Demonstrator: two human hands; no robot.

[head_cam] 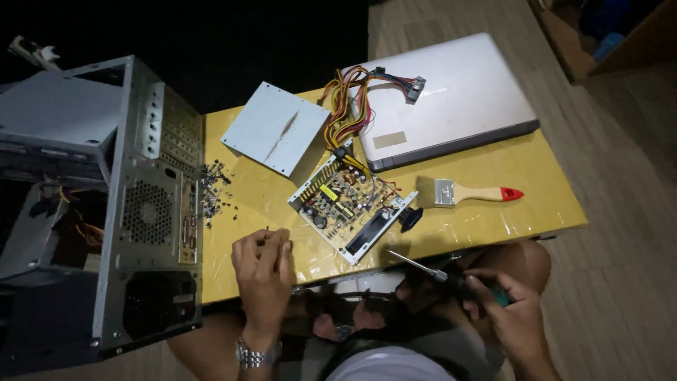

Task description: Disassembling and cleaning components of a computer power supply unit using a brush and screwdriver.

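Mid-disassembly: opened power supply board near table's front edge, its cover behind. Left hand pinching down at front edge, likely on a screw, too small to tell. Right hand closed around screwdriver. Next, probably: aligning tip carefully.

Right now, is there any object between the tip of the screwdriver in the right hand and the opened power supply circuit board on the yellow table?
Nothing visible. The metal-shafted screwdriver in the right hand points at the open power supply circuit board; only bare yellow table lies between.
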